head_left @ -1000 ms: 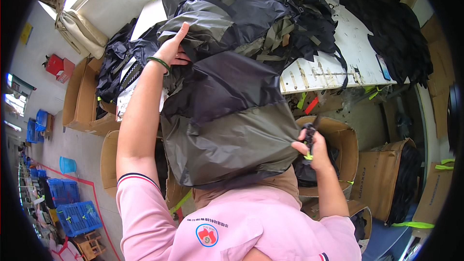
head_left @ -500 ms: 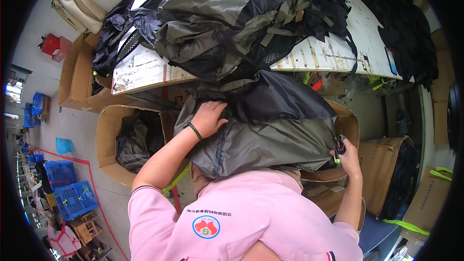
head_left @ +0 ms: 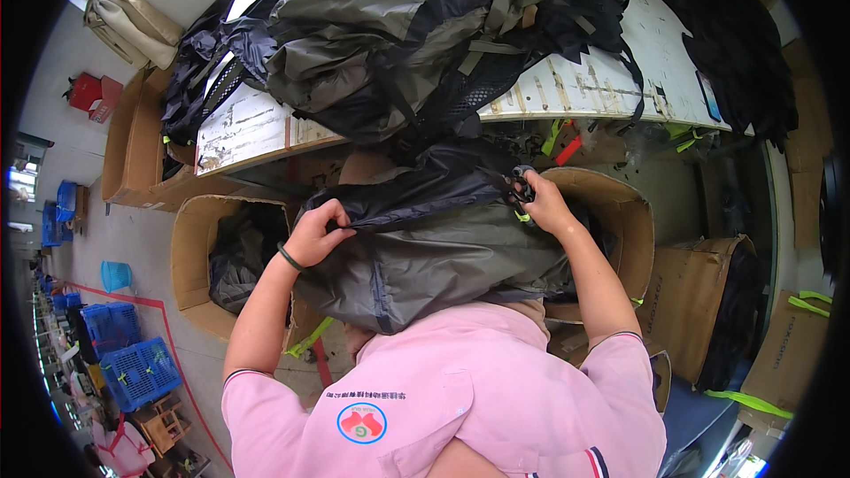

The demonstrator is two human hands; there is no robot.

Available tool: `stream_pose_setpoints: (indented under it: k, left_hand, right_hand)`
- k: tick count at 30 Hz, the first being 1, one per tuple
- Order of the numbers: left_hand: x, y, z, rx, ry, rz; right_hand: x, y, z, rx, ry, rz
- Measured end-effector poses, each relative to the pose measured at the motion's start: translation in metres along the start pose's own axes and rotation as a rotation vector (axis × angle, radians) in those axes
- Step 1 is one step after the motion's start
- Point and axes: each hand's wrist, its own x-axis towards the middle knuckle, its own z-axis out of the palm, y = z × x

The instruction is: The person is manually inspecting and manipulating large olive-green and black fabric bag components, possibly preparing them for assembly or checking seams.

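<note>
Now the grey and black bag sits lower and closer to the person's chest than half a second ago, when it was bunched higher against the counter's edge; a second ago it was still lifted up among the pile. Its long axis runs roughly from 9 to 3 o'clock, the black upper flap toward 12 and the grey body sagging toward 6. The left hand pinches the black flap's edge at the bag's 9 o'clock end, fingers curled closed on the fabric. The right hand is closed on a black strap or buckle at the bag's 2 o'clock corner. So the bag hangs stretched between both grips and below them. Behind it at 12 o'clock, the white counter carries a heap of dark bags. Open cardboard boxes stand at 9 and 3 o'clock.
</note>
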Motion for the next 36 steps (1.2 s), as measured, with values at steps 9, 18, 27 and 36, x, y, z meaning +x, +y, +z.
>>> stream_pose_setpoints:
  k: [9,18,27,36]
  left_hand:
    - [-0.029,-0.013,-0.018,-0.805,-0.248,-0.512]
    - [-0.017,-0.01,0.004,-0.803,-0.096,-0.428]
    - [-0.009,0.026,-0.002,-0.805,-0.152,-0.346]
    - [-0.002,0.031,0.003,-0.795,-0.199,-0.314]
  right_hand:
    - [-0.011,-0.054,-0.032,0.281,-0.4,0.242]
    - [-0.002,-0.098,-0.035,-0.314,-0.045,-0.093]
    - [0.025,-0.168,0.021,-0.524,-0.293,-0.566]
    - [0.038,-0.181,0.03,-0.578,-0.295,-0.607]
